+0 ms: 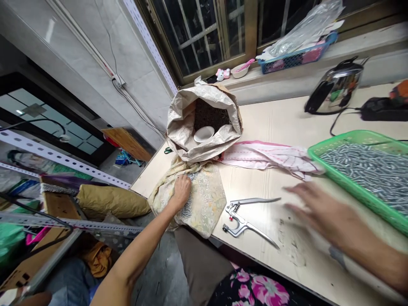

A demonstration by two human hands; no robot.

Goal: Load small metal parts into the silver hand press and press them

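My left hand [182, 189] is curled downward over a heap of small silvery metal pieces [188, 208], which lie on a patterned cloth [208, 199] at the table's near edge. Its fingertips are hidden, so what they grip cannot be made out. Blurred by motion, my right hand [321, 208] hovers above the table on the right, fingers stretched out and apart, with nothing visible in them. Between the hands lies a metal snap-fastener plier [237, 216], its handles spread. A green plastic basket [318, 151] full of silvery metal pieces [366, 165] stands beyond my right hand.
An open sack [181, 123] of dark small pieces, with a white bowl [204, 134] inside, stands behind the cloth. A pink-and-white towel [264, 157] lies beside it. A shiny kettle [338, 85] is at the back right. Metal shelving [63, 155] runs along the left.
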